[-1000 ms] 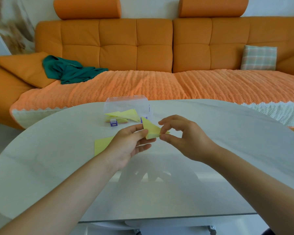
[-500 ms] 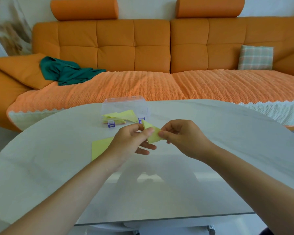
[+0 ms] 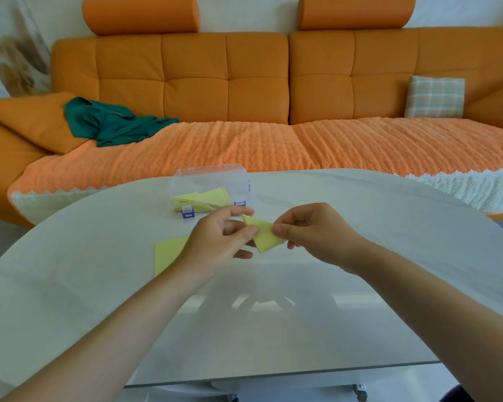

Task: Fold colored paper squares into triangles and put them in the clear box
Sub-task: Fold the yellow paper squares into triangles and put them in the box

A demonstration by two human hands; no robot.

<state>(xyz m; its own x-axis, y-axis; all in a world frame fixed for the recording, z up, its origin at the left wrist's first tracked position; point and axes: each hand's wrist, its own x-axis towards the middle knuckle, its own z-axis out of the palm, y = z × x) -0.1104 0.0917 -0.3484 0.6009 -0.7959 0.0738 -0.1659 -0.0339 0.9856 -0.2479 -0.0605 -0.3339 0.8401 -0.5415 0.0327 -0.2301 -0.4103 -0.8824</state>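
Note:
A folded yellow paper triangle (image 3: 264, 236) hangs in the air between my two hands, just above the table. My left hand (image 3: 218, 242) pinches its left edge between thumb and fingers. My right hand (image 3: 314, 233) pinches its right edge. Behind them stands the clear box (image 3: 212, 177) with blue latches, open at the top, holding several folded yellow triangles (image 3: 206, 198). A flat yellow paper square (image 3: 167, 252) lies on the table to the left, partly hidden by my left wrist.
The pale oval glass table (image 3: 360, 285) carries everything; its front edge runs near me. Beyond it stretches an orange sofa (image 3: 244, 82) with a green cloth (image 3: 111, 123) and a checked cushion (image 3: 434, 97).
Both hands have stayed close together on the yellow paper and turned it slightly; the triangle now shows more of its face and points down to the right.

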